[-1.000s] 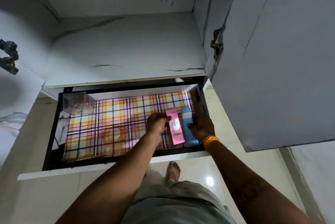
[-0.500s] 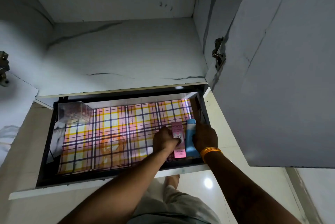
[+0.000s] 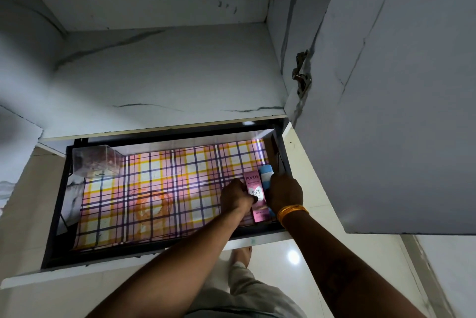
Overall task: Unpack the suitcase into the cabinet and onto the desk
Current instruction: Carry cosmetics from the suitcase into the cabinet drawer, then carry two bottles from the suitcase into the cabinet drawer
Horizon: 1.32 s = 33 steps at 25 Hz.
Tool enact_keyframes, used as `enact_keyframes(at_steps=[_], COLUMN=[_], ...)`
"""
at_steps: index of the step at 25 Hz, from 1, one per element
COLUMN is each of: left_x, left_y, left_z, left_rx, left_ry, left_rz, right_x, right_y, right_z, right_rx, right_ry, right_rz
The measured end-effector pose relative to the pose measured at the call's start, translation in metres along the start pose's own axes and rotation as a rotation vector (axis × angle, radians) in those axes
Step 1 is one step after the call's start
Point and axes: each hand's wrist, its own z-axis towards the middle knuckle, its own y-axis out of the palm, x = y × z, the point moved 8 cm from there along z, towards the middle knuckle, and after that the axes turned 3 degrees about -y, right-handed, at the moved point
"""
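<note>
A pulled-out cabinet drawer [image 3: 55,214] with a black frame holds a pink, yellow and purple checked liner [image 3: 154,189]. At its right end lie a pink box [image 3: 253,186] printed POND'S BB and a blue and white tube [image 3: 265,172], side by side and touching. My left hand [image 3: 235,196] rests with closed fingers on the left edge of the pink box. My right hand [image 3: 284,192], with orange bangles on the wrist, is closed over the blue tube's lower part against the drawer's right wall.
A clear plastic box [image 3: 95,159] stands in the drawer's back left corner. Above the drawer is a white marble-pattern shelf [image 3: 167,78]. An open cabinet door [image 3: 401,86] hangs at the right with its hinge [image 3: 301,75]. Below are a glossy floor and my foot [image 3: 242,256].
Both hands and the two items have shifted toward the drawer's front right corner and lie lower and flatter there. The view has tilted slightly.
</note>
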Motion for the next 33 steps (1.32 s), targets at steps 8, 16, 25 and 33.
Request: enact_keyframes(at_steps=[8, 16, 25, 33], left_x=[0.003, -0.024, -0.108, -0.295], left_y=[-0.019, -0.134, -0.242, -0.24], left_z=[-0.002, -0.041, -0.17, -0.404], left_rx=[0.029, 0.171, 0.535, 1.014], left_ry=[0.05, 0.09, 0.159, 0.066], left_rz=[-0.102, -0.888, -1.259, -1.364], right_x=[0.005, -0.063, -0.235, -0.34], right_y=[-0.018, -0.071, -0.093, -0.013], right_z=[-0.003, 0.001, -0.09, -0.33], right_rx=[0.084, 0.017, -0.245, -0.666], right_ry=[0.005, -0.2, -0.648, -0.886], right_rz=[0.219, 0.832, 0.976, 1.01])
